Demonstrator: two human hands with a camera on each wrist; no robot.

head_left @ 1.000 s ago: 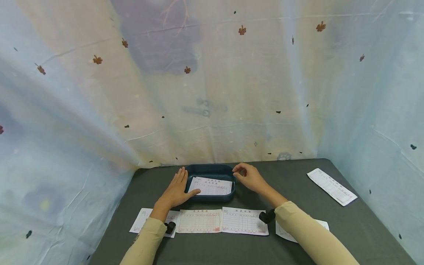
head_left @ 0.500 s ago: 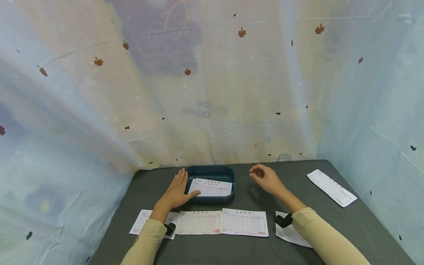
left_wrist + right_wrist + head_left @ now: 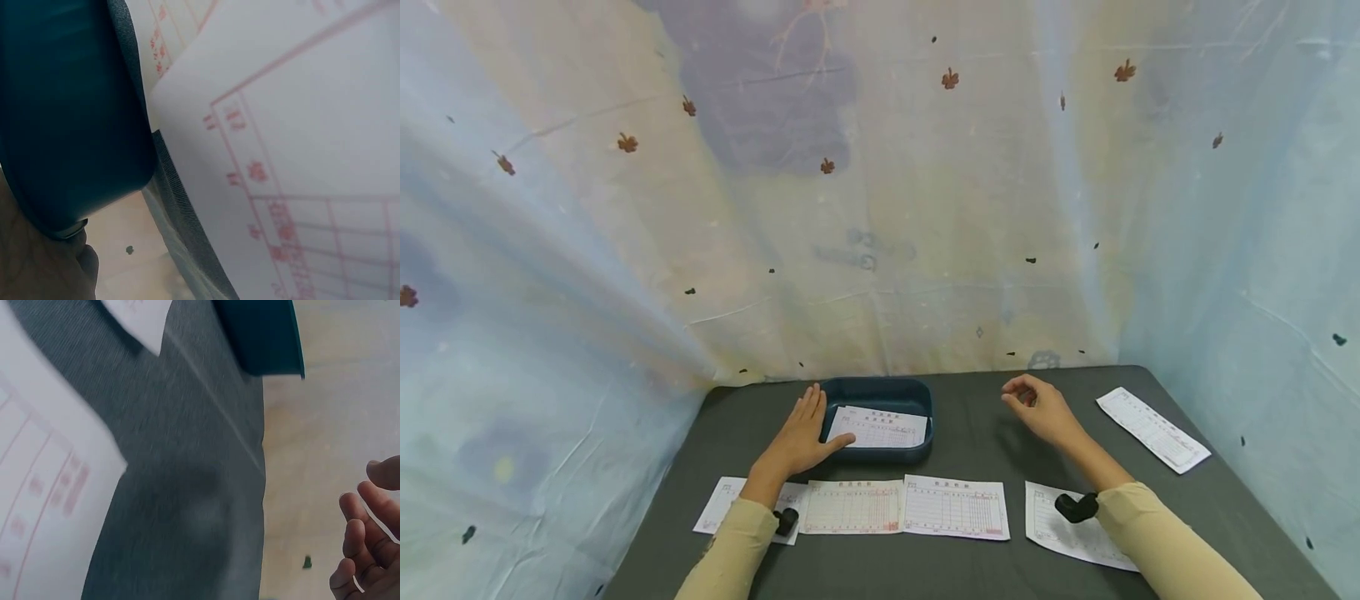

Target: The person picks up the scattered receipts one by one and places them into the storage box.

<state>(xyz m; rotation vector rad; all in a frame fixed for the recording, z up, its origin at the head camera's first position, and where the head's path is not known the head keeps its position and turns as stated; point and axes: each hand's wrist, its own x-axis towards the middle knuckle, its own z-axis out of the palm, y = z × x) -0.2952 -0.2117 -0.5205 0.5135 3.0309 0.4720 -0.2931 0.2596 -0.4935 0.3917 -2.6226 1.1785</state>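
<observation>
Our left hand (image 3: 797,437), fingers straight, touches a blue tray (image 3: 880,455) of printed slips (image 3: 880,427) near the table's (image 3: 958,571) far edge as our right hand (image 3: 1043,409), fingers loosely curled, hangs to the tray's right.

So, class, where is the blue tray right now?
In the head view, the blue tray stands near the far edge of the table, with the left hand at its left side.

- Right of lower centre, you have a gap between tray (image 3: 880,455) and right hand (image 3: 1043,412).
- Lower centre, your left hand (image 3: 801,435) bars the tray's left side.
- Above, curtain (image 3: 895,217) blocks you.
</observation>
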